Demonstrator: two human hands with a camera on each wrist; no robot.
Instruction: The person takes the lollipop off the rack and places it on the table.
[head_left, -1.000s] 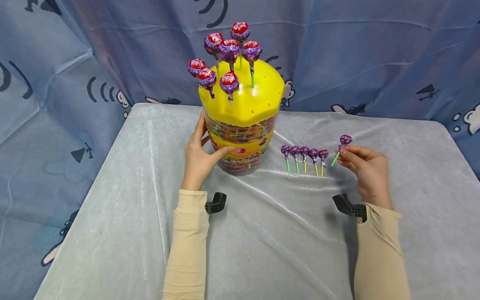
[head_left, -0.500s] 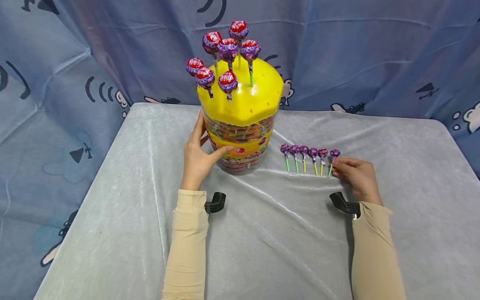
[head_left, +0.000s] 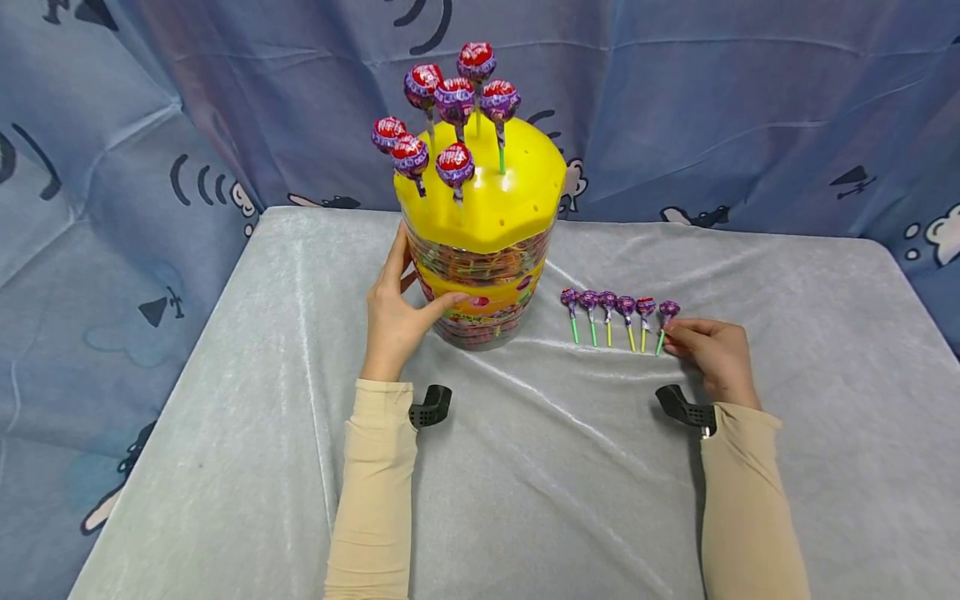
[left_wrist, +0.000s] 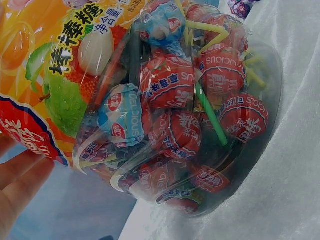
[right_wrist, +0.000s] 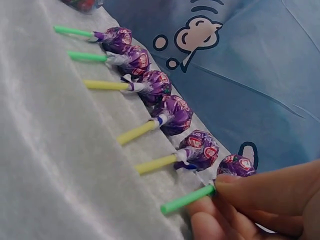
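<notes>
Right hand [head_left: 712,354] pinching a green-stick lollipop [head_left: 667,312], candy end toward the worktop's [head_left: 540,483] back edge; left hand [head_left: 401,321] wrapped wide round the jar [head_left: 482,262] (blue wrappers [left_wrist: 122,115]: left-wrist view only).

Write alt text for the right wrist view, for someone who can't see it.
A right hand pinches a green-stick lollipop at one end of a row, beside five purple-wrapped lollipops with green or yellow sticks on pale gray cloth. A blue printed curtain hangs behind.

In front of me is a table with grey cloth [head_left: 525,500]; on it stand one candy jar [head_left: 517,287] and, nearby, five lollipops [head_left: 607,300] lying in a row.
</notes>
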